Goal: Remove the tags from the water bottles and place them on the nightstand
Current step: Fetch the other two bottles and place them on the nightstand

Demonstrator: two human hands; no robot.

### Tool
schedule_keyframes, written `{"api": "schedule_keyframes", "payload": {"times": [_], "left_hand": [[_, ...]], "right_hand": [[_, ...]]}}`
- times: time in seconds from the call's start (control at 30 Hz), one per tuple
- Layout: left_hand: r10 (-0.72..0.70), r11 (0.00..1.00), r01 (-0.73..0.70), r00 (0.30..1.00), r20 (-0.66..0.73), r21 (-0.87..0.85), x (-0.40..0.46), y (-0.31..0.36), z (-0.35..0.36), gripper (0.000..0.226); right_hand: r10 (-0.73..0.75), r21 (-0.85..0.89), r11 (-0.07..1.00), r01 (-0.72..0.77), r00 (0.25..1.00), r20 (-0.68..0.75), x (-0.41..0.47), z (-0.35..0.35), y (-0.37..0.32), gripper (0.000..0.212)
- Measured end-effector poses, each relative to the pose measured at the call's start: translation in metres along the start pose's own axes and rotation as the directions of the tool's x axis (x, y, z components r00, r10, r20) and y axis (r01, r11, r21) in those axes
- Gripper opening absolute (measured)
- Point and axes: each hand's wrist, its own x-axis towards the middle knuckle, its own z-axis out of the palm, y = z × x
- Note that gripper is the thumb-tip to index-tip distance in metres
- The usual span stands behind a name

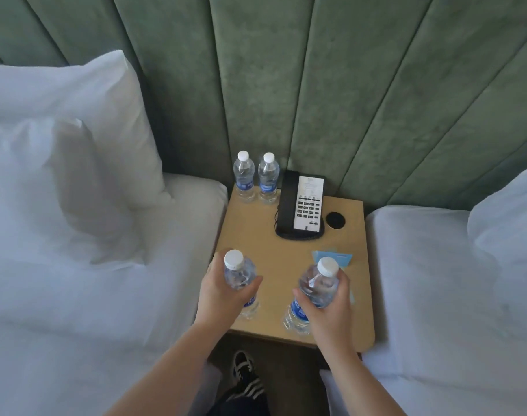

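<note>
My left hand grips a clear water bottle with a white cap, upright at the front left of the wooden nightstand. A second bottle is held in my right hand at the front right, tilted slightly. Neither neck carries a tag that I can see. Light blue paper tags lie flat on the nightstand just behind the right bottle. Two more bottles stand side by side at the back left corner.
A black and white desk phone sits at the back centre, with a round black disc to its right. White beds flank the nightstand, with pillows on the left. A green padded headboard rises behind. My shoe shows below.
</note>
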Motion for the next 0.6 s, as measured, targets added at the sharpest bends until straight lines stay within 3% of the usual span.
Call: {"api": "schedule_keyframes", "payload": {"times": [0.37,0.6], "left_hand": [[-0.087,0.996,0.085,0.994,0.068,0.04,0.187,-0.052,0.03,0.058],[-0.077,0.996,0.074,0.995,0.067,0.047,0.244,-0.09,0.05,0.056]], "right_hand": [[0.045,-0.075,0.997,-0.029,0.971,0.233,0.161,0.128,0.006,0.072],[0.029,-0.087,0.996,-0.009,0.972,0.234,0.21,0.172,0.037,0.068]]}}
